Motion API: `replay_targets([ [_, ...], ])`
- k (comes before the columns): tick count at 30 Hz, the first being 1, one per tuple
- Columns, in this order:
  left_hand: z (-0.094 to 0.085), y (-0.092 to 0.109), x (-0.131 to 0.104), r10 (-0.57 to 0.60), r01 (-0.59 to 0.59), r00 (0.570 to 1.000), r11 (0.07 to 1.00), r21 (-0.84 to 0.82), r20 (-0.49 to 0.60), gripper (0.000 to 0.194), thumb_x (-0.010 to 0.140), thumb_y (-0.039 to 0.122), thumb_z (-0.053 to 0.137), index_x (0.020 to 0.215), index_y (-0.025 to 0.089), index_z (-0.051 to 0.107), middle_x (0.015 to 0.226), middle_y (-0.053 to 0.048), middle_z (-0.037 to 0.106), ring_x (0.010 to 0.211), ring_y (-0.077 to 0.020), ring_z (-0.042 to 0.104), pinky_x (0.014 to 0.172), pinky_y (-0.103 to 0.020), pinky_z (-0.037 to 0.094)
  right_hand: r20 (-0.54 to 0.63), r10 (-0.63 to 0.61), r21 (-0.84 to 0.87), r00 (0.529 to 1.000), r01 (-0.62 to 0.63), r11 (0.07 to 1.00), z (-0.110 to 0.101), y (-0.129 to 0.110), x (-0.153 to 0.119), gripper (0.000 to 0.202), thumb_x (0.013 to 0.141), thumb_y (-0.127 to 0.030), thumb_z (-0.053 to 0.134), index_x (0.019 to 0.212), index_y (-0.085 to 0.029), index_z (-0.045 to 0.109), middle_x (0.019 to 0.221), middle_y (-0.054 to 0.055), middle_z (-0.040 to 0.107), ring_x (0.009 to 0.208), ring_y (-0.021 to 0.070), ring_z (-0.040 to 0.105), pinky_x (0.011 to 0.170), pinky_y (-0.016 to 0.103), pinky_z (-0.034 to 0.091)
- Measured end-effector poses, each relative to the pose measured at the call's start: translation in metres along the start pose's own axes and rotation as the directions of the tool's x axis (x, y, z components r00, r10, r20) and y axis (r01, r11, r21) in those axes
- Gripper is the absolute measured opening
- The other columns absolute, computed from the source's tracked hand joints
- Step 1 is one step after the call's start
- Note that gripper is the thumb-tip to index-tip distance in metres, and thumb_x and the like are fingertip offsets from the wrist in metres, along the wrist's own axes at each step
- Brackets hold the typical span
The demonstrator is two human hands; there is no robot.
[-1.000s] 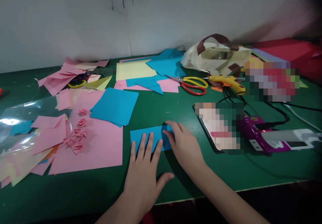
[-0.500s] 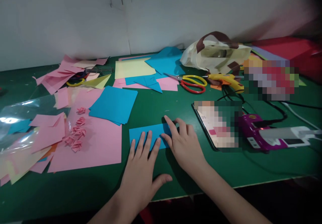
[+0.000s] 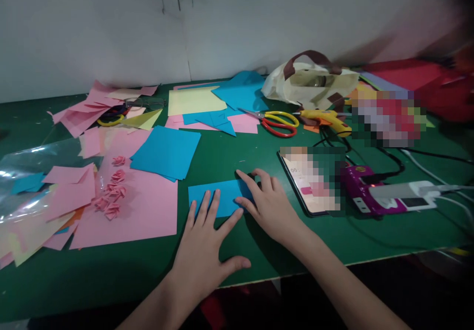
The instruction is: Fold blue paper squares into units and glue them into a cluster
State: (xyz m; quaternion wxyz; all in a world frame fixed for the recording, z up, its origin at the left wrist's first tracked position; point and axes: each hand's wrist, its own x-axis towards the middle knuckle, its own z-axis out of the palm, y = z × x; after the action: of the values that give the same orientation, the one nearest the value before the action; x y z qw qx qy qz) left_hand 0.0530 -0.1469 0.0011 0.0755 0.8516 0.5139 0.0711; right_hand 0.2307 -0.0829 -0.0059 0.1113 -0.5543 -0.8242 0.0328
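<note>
A blue paper rectangle lies flat on the green table in front of me. My left hand rests over its lower left part, fingers spread and thumb out to the right on the table. My right hand touches the paper's right end, index finger stretched along it and thumb on the paper, the other fingers curled. To the left, a stack of blue squares overlaps a large pink sheet, which bears several small folded pink roses.
Red and yellow scissors lie beyond my hands, beside a yellow glue gun. A phone and a purple power adapter with cables are at the right. Behind stands a cream bag. Clear plastic lies far left.
The view has shifted slightly. My left fingers have moved a little lower on the paper and the index finger is spread farther right. The right hand stays at the paper's right end.
</note>
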Motion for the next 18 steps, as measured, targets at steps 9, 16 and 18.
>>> replay_targets([
  [9, -0.002, 0.0, 0.001, 0.005, -0.005, 1.0, 0.999, -0.033, 0.007, 0.077, 0.075, 0.073, 0.041, 0.141, 0.038, 0.022, 0.153, -0.011, 0.01, 0.136, -0.0407, 0.014, 0.101, -0.064, 0.02, 0.01, 0.037, 0.023, 0.999, -0.037, 0.999, -0.002, -0.002, 0.002, 0.065, 0.086, -0.062, 0.032, 0.135, -0.02, 0.042, 0.123, 0.017, 0.047, 0.099, 0.0288, 0.045, 0.077, 0.04, 0.042],
  [16, 0.0, 0.006, -0.009, -0.055, 0.055, 0.998, 0.998, 0.02, -0.022, 0.063, 0.085, 0.06, 0.039, 0.138, 0.026, 0.037, 0.149, -0.013, 0.026, 0.136, -0.0343, 0.021, 0.1, -0.055, 0.033, 0.024, 0.04, -0.025, 0.999, -0.04, 0.999, -0.002, -0.001, 0.002, 0.072, 0.082, -0.068, 0.029, 0.136, -0.021, 0.042, 0.123, 0.017, 0.047, 0.097, 0.0291, 0.046, 0.076, 0.04, 0.042],
  [18, 0.003, 0.006, -0.016, -0.085, 0.091, 0.994, 0.993, 0.079, -0.076, 0.059, 0.088, 0.056, 0.038, 0.135, 0.021, 0.042, 0.146, -0.015, 0.033, 0.133, -0.0332, 0.028, 0.098, -0.052, 0.038, 0.023, 0.043, -0.032, 0.999, -0.042, 0.999, -0.001, -0.002, 0.002, 0.073, 0.082, -0.068, 0.028, 0.136, -0.021, 0.042, 0.123, 0.017, 0.047, 0.097, 0.0292, 0.046, 0.076, 0.04, 0.042],
])
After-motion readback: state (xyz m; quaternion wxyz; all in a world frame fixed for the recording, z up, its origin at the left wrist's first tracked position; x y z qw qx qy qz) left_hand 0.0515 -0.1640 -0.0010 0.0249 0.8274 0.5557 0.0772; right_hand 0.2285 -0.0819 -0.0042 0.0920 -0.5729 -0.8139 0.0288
